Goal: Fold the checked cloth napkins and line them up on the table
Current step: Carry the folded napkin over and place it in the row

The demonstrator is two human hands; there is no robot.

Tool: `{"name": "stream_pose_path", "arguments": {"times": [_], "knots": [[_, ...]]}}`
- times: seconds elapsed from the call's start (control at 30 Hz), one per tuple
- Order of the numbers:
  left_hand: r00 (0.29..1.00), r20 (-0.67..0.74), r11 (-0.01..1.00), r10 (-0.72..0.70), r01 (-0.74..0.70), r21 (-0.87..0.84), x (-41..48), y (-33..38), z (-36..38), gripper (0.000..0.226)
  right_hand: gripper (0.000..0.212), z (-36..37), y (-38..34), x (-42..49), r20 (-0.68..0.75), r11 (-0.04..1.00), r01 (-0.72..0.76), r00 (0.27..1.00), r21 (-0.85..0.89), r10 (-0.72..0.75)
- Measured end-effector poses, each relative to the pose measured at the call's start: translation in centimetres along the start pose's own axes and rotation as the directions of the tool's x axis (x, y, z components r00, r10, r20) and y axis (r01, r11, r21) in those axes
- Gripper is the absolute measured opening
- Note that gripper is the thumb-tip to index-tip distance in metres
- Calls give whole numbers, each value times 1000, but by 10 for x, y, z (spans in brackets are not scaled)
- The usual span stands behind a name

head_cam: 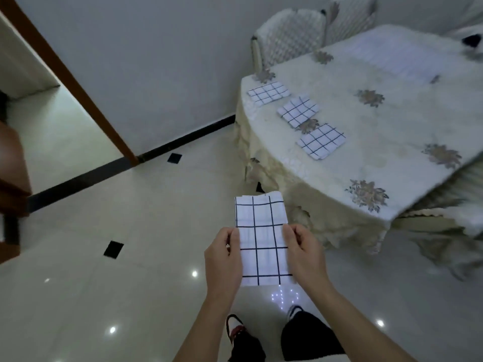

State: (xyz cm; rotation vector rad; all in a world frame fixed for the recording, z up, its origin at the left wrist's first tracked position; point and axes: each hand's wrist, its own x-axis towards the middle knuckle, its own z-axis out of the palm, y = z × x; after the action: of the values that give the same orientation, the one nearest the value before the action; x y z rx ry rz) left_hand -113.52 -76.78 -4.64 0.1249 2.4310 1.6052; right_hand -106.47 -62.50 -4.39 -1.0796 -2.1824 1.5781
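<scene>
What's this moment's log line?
left hand, right hand: pinching napkin midair | table: three folded napkins in row | next: likely fold

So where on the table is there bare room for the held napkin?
Bare tablecloth lies in front of the nearest napkin, toward the near corner, and across the middle, right of the row. The left edge is crowded: three folded napkins close together.

Table (pixel 392 142) cut off at right edge
</scene>
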Motion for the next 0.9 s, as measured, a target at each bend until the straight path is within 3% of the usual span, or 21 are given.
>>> {"name": "stream_pose_path", "arguments": {"times": [0.2, 0.43, 0.63, 0.9], "knots": [[964, 241, 993, 116, -117, -8, 48, 25, 60, 24, 30, -35, 8, 26, -257, 997, -61, 964, 54, 73], [875, 448, 978, 184, -207, 2, 95, 56, 144, 21, 37, -71, 40, 78, -446, 982, -123, 877, 145, 176], [825, 540, 973, 163, -225, 50, 157, 81, 218, 18, 37, -100, 46, 155, -504, 963, -139, 830, 231, 241], [772, 632, 983, 70, -162, 89, 210, 117, 296, 10, 30, -141, 48, 225, -560, 950, -225, 769, 215, 308]]}}
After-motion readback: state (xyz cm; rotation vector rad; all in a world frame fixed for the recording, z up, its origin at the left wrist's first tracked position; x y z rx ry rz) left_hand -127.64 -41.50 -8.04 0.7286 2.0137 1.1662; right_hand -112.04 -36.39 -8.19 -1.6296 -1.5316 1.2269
